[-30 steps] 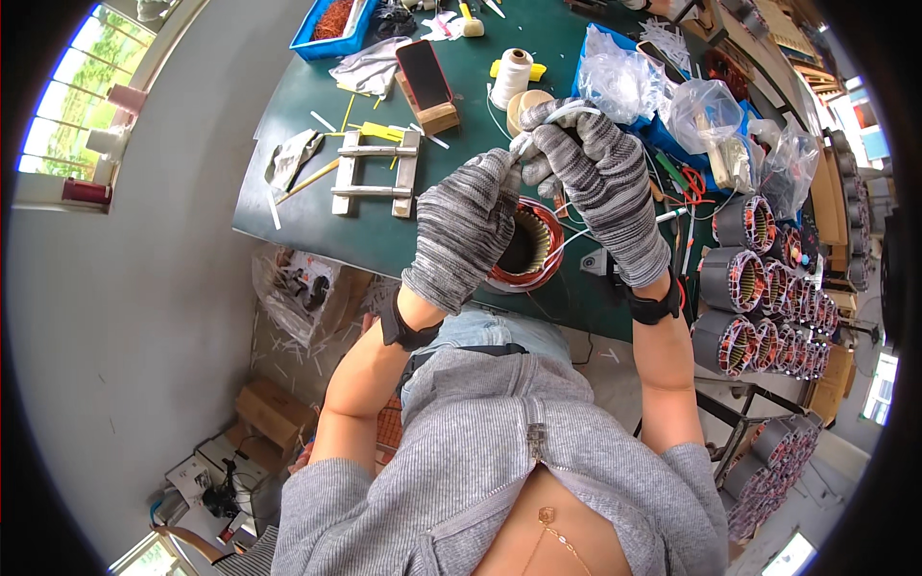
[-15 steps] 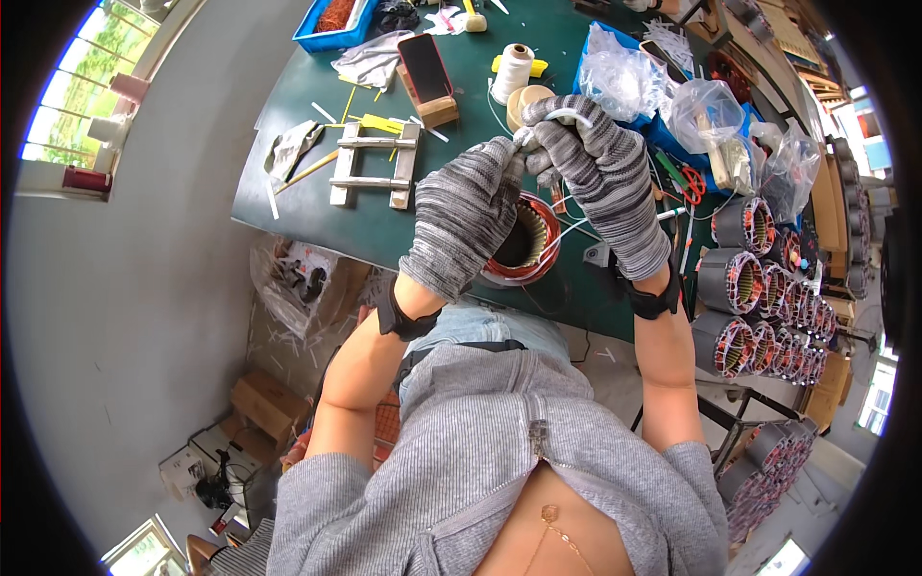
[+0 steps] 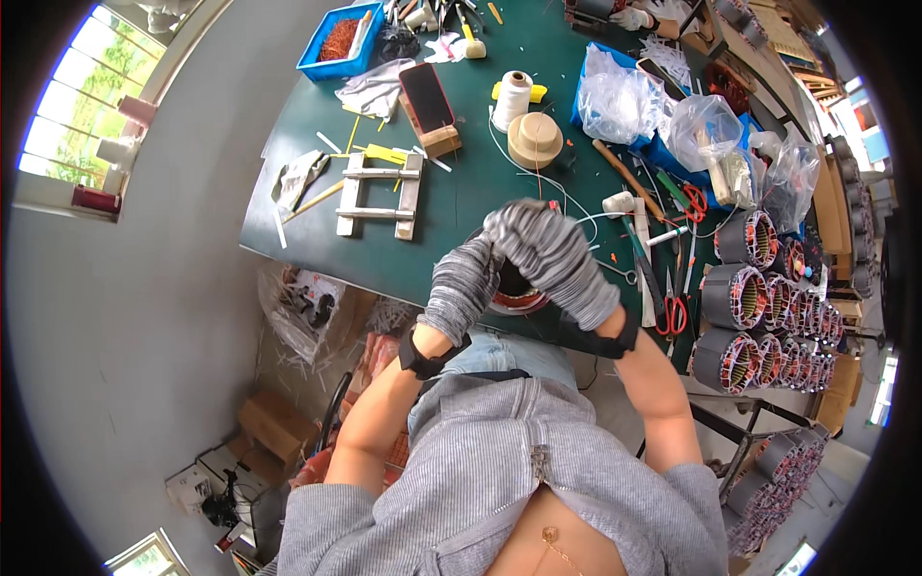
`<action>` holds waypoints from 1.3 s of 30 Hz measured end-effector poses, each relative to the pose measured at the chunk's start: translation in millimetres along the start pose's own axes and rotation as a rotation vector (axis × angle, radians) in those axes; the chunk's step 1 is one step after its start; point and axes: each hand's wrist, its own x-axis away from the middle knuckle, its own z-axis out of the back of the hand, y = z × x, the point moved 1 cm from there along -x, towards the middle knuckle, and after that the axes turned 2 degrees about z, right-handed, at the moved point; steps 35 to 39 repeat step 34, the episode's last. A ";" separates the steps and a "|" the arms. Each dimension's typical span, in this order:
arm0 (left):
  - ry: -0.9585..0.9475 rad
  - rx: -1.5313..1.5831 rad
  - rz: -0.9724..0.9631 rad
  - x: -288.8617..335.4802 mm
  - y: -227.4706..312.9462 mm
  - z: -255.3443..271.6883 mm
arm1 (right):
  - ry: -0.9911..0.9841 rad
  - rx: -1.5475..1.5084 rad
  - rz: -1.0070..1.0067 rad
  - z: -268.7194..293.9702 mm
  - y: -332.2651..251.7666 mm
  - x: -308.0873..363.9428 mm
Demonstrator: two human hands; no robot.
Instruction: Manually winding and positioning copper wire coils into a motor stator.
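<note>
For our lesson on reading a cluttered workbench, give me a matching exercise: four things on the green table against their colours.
Things:
1. tray of copper wire
2. spool of thread
3. scissors handles
4. phone on the wooden stand

Colours:
A. white
B. black
C. blue
D. red

Pairs: 1-C, 2-A, 3-D, 4-B

— How much of the stator [image 3: 519, 293] shows?
— Little: the gloved left hand [image 3: 463, 288] and right hand [image 3: 555, 259] cover most of it (only a reddish rim peeks out).
— And their grip?
— Fingertips bunched together; whatever they pinch is hidden.
</note>
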 end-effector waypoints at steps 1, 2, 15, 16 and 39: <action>-0.051 -0.052 -0.001 0.1 -2.0 1.7 | 0.023 -0.022 0.022 -7.3 0.2 5.0; -0.019 0.088 -0.057 -0.4 -1.1 6.7 | -0.018 -0.023 -0.032 -13.3 2.3 8.0; 0.125 0.632 -0.060 15.5 37.9 100.1 | -0.778 0.505 -0.040 -75.4 38.9 51.5; 0.115 0.675 -0.009 13.6 36.5 101.1 | -0.471 0.371 0.159 -63.2 43.7 59.8; 0.210 0.639 -0.038 -28.7 -62.7 78.7 | 0.060 -1.049 -0.743 7.5 42.7 35.2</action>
